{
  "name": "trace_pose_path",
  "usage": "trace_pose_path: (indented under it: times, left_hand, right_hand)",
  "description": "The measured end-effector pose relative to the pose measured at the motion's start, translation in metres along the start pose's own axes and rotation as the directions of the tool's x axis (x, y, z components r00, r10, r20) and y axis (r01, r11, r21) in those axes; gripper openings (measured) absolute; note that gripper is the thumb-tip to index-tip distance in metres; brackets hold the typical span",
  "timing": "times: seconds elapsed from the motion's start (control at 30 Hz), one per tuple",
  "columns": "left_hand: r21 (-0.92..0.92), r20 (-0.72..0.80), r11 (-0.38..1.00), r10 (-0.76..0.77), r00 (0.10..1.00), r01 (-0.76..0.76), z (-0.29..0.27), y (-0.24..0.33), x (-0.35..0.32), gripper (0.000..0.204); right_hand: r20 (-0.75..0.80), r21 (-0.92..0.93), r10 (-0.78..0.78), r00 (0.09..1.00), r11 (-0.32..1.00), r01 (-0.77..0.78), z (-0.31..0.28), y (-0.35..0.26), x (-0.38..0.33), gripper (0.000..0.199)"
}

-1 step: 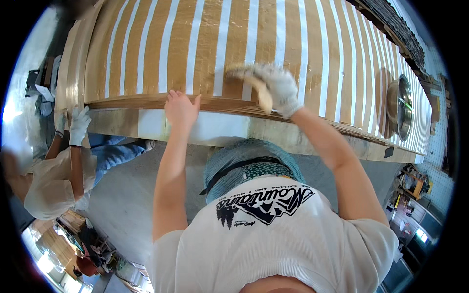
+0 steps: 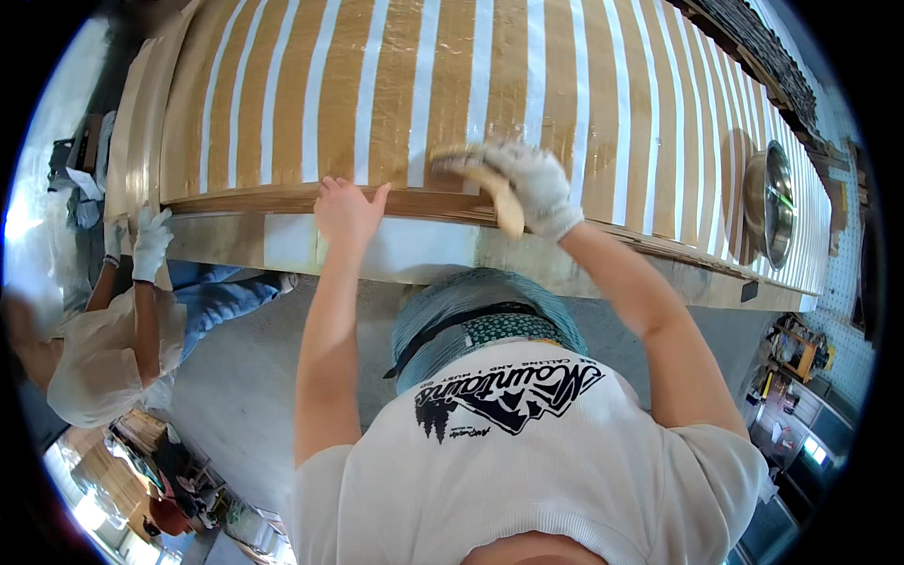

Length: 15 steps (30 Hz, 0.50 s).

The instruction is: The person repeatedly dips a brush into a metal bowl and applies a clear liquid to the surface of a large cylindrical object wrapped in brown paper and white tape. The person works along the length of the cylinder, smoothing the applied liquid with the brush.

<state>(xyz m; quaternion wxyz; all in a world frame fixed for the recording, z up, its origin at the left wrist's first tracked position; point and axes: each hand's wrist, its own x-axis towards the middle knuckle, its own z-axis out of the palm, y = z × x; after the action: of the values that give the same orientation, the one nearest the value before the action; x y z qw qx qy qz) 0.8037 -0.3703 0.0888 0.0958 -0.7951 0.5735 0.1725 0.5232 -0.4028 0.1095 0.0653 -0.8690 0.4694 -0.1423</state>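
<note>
1. Brush (image 2: pixel 497 191): held over the near edge of the striped brown sheets (image 2: pixel 386 122), its head pointed left and its pale handle slanted down toward the edge. Head blurred; contact with the surface cannot be told.
2. Right hand (image 2: pixel 535 184): white-gloved, closed around the brush.
3. Left hand (image 2: pixel 350 209): bare, empty, laid on the sheets' front edge to the left of the brush, thumb spread from the fingers.
4. Sheets: layered along the front edge, brown bands divided by white ones; shiny patches noted on top. Supported by a bench (image 2: pixel 556 266).
5. Metal bowl (image 2: pixel 778 207): set on the sheets, well to the right.
6. Co-worker (image 2: pixel 122 348): seen at far left, white-gloved hands placed by the bench's end.
</note>
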Motion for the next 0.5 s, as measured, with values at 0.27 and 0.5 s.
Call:
trace_pose_path:
  times: [0.27, 0.5]
  left_hand:
    - [0.15, 0.038, 0.989, -0.016, 0.999, 0.01, -0.01, 0.029, 0.004, 0.096]
    - [0.1, -0.122, 0.993, -0.046, 0.991, 0.058, 0.001, 0.038, 0.012, 0.099]
  right_hand:
    - [0.347, 0.138, 0.239, 0.907, 0.943, -0.302, -0.026, 0.031, 0.025, 0.03]
    - [0.206, 0.05, 0.434, 0.877, 0.89, -0.452, -0.028, 0.116, 0.148, 0.032]
